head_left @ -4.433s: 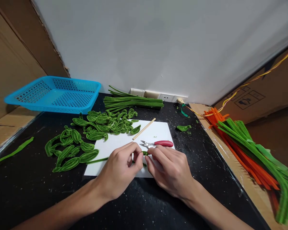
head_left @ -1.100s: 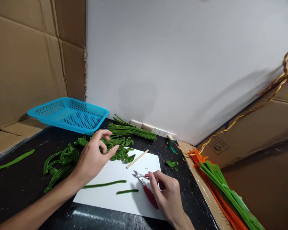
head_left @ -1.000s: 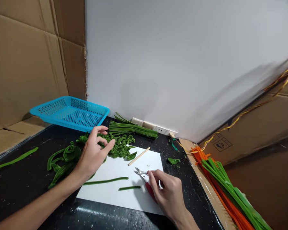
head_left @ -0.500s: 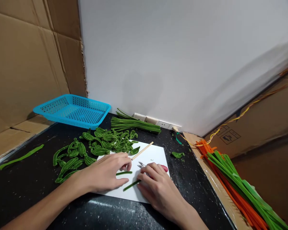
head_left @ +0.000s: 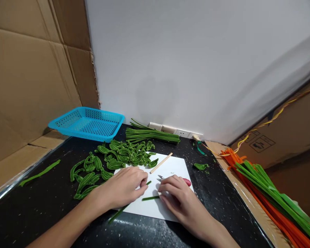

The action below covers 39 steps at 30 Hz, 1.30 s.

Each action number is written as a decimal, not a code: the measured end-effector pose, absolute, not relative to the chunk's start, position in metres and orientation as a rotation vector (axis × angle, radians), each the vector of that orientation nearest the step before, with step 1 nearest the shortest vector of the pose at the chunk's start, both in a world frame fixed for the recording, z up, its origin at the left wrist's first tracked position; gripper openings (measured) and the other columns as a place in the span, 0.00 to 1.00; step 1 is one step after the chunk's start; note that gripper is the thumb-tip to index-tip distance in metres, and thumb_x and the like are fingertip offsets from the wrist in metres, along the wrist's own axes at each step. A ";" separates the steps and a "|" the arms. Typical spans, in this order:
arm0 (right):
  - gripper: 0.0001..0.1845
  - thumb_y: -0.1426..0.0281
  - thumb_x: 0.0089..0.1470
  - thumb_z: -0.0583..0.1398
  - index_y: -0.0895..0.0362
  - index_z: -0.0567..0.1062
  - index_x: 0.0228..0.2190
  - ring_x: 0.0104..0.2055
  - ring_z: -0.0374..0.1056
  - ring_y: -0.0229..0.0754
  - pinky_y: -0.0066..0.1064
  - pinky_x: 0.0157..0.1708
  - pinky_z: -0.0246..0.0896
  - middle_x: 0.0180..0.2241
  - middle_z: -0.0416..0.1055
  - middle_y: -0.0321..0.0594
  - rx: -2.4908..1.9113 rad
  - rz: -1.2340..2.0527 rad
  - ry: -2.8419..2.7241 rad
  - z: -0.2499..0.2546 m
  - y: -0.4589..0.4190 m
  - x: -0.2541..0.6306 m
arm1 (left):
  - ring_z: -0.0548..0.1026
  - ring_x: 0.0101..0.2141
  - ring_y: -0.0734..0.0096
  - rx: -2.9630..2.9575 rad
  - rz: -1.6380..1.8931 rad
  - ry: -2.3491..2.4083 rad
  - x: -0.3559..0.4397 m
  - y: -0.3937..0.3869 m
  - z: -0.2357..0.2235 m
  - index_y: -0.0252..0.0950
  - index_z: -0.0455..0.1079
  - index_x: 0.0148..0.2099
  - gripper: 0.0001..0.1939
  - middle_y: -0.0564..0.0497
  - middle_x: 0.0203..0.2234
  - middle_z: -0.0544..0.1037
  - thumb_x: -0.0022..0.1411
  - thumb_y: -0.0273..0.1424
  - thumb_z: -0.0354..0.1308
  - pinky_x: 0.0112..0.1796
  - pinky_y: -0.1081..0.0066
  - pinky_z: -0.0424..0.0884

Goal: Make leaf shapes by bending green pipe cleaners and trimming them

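Observation:
My left hand (head_left: pixel 130 184) rests over the white sheet (head_left: pixel 177 165), its thumb and fingers closed on a green pipe cleaner (head_left: pixel 116 215) that slants beneath it; one end shows beyond the fingertips, the other past the sheet's front edge. Curled low over the sheet's right side is my right hand (head_left: pixel 179 198), closed on a second, shorter-looking green pipe cleaner (head_left: pixel 150 198) whose far end is hidden under the fingers. Partly covered by that hand lie pliers with a red handle (head_left: pixel 187 182), their tips pointing left. A thin wooden stick (head_left: pixel 161 163) lies above them.
Looped green pipe-cleaner shapes (head_left: pixel 124 155) pile up behind and left of the sheet. A blue basket (head_left: pixel 93 129) and a green pipe-cleaner bundle (head_left: pixel 152 135) sit farther back. One leaf shape (head_left: pixel 200 166) lies right. Green and orange bundles (head_left: pixel 263 193) rest on cardboard.
My left thumb and fingers, apart before, have closed on a pipe cleaner, which now slants toward me. The right hand's piece has turned nearly level. The whole view has shifted slightly.

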State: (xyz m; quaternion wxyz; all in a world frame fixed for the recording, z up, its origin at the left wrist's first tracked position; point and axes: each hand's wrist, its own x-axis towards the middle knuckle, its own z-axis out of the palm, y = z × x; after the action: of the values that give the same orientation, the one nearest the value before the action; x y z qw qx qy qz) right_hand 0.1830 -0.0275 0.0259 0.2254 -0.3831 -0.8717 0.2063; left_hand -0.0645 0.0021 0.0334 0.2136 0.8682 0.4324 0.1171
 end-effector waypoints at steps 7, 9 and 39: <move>0.13 0.64 0.69 0.58 0.54 0.81 0.45 0.54 0.75 0.49 0.40 0.54 0.71 0.51 0.78 0.48 -1.144 0.632 -1.946 0.025 0.003 0.189 | 0.80 0.40 0.57 2.582 0.406 1.118 -0.059 0.002 0.021 0.36 0.72 0.49 0.12 0.46 0.41 0.82 0.79 0.31 0.47 0.38 0.65 0.67; 0.12 0.65 0.68 0.58 0.54 0.82 0.44 0.55 0.74 0.49 0.42 0.58 0.68 0.51 0.79 0.47 -1.137 0.537 -1.973 0.029 0.027 0.184 | 0.81 0.38 0.56 2.548 0.467 1.149 -0.058 0.001 0.018 0.37 0.73 0.50 0.13 0.46 0.39 0.83 0.79 0.32 0.47 0.37 0.65 0.67; 0.18 0.62 0.68 0.63 0.56 0.74 0.55 0.53 0.74 0.49 0.46 0.51 0.74 0.57 0.72 0.47 -1.694 0.322 -2.309 0.040 0.230 0.122 | 0.83 0.31 0.52 2.566 0.522 1.239 -0.053 0.002 0.022 0.35 0.75 0.43 0.09 0.44 0.33 0.85 0.71 0.29 0.53 0.29 0.63 0.70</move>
State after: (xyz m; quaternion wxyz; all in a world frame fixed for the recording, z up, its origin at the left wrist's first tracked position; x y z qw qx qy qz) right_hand 0.1219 0.2300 0.0404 0.1294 -0.5829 -0.7945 0.1109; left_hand -0.0529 0.0020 0.0217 0.1221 0.8792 0.4245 0.1788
